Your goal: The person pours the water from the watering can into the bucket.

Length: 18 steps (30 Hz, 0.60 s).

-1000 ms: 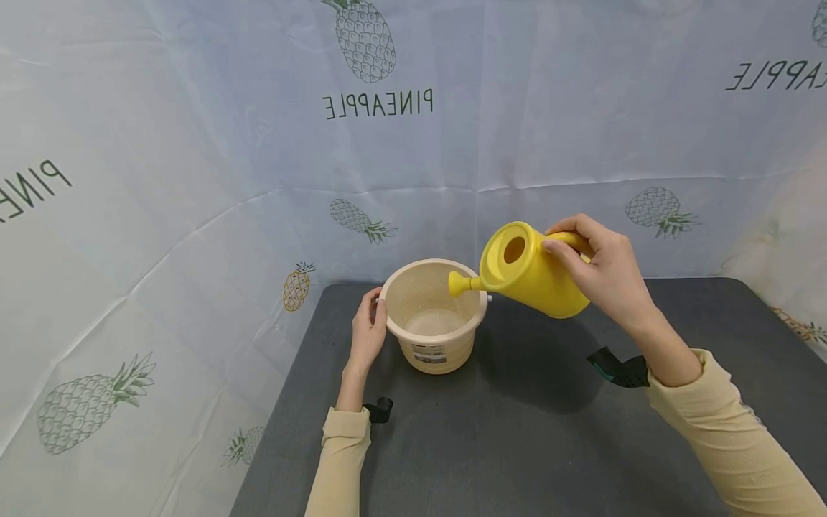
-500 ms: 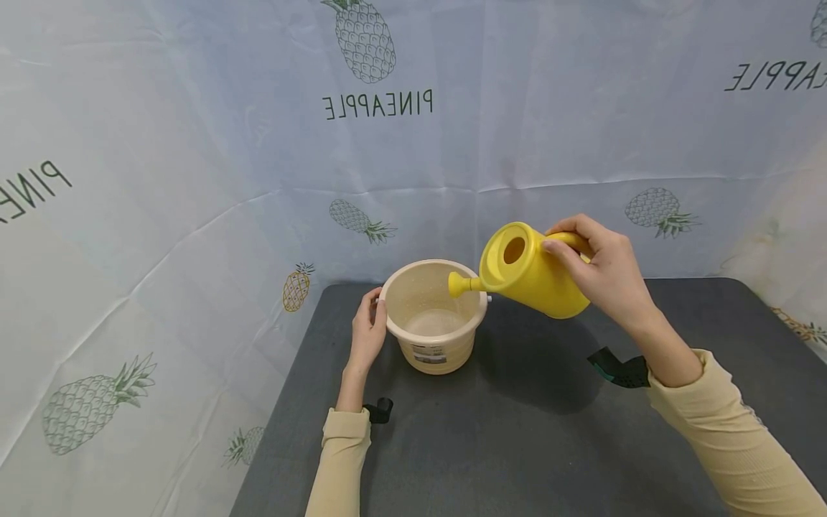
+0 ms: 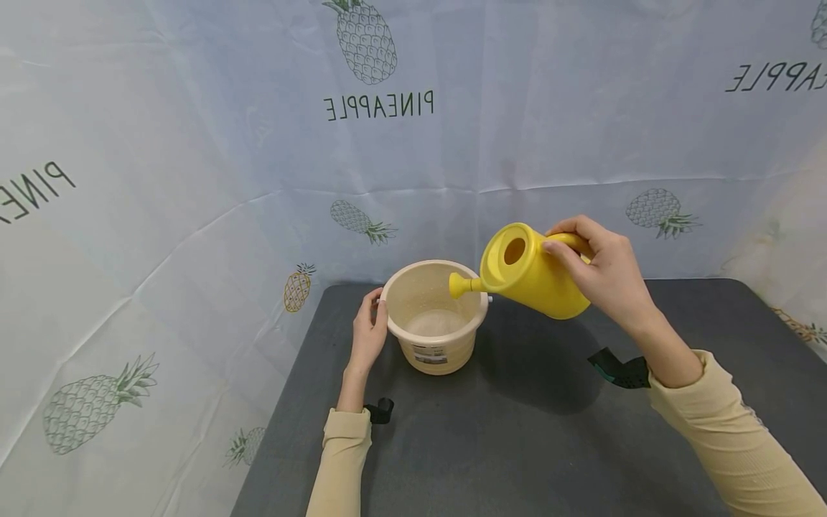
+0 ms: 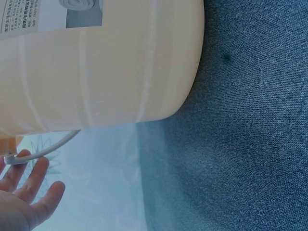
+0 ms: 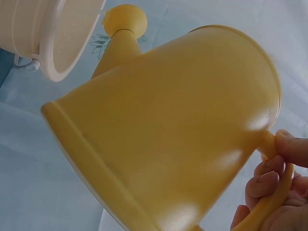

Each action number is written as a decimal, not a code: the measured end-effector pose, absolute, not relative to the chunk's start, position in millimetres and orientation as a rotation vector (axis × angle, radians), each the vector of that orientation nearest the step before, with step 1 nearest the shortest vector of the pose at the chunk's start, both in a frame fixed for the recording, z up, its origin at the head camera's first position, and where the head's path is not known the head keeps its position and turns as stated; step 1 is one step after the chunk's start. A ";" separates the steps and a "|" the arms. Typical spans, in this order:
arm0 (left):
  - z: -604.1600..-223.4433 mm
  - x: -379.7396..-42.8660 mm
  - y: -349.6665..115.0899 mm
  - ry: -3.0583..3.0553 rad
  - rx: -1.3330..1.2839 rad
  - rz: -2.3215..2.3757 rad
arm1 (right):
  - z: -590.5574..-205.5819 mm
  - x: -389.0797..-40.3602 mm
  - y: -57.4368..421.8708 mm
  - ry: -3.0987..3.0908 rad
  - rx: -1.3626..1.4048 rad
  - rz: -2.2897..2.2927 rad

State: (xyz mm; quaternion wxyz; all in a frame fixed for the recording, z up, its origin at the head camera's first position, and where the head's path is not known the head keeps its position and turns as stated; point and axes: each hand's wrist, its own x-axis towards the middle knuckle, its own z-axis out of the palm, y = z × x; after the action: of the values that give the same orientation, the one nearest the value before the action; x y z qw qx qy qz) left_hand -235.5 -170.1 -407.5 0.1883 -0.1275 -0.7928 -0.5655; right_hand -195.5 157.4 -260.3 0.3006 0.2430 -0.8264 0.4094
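While the curled right hand (image 3: 607, 271) grips the tilted watering can (image 3: 543, 281) at its left, the loosely curved left hand (image 3: 369, 334) holds the bucket (image 3: 460, 352) at its right; beneath, a dark table (image 3: 504, 459); beyond, pineapple-printed fabric (image 3: 555, 122).

One high view and two close ones, all sharing the bucket (image 3: 460, 350).
The head camera looked forward and down over the surface (image 3: 517, 459), well back, taking in both far corners. The left wrist view, turned sideways, faced the bucket's wall closely, low over the surface, one edge behind. The right wrist view looked closely across the watering can (image 5: 163, 125), which the head view shared, toward the bucket's rim.
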 end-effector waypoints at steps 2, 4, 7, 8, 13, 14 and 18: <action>-407.3 -235.4 -170.0 -2.231 -0.356 -1.587 | -260.1 -195.3 157.4 -2.196 0.642 1.086; -407.1 -235.3 -170.0 -2.232 -0.355 -1.586 | -259.9 -195.2 157.4 -2.198 0.640 1.085; -407.1 -235.4 -170.1 -2.233 -0.358 -1.586 | -259.6 -195.0 157.4 -2.202 0.639 1.087; -407.0 -235.4 -170.1 -2.232 -0.360 -1.587 | -259.5 -195.0 157.5 -2.202 0.639 1.087; -406.8 -235.3 -170.2 -2.232 -0.361 -1.585 | -258.9 -195.3 158.1 -2.199 0.649 1.085; -406.8 -235.2 -170.3 -2.232 -0.359 -1.584 | -258.9 -195.3 158.1 -2.198 0.651 1.084; -406.6 -234.9 -170.3 -2.236 -0.353 -1.580 | -258.9 -195.6 158.0 -2.199 0.648 1.075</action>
State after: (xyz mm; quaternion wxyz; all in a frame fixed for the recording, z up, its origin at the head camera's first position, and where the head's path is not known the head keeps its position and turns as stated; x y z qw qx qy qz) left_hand -234.9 -170.3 -406.6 0.1893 -0.1255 -0.7953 -0.5621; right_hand -195.6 158.0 -258.9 0.3001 0.2440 -0.8285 0.4050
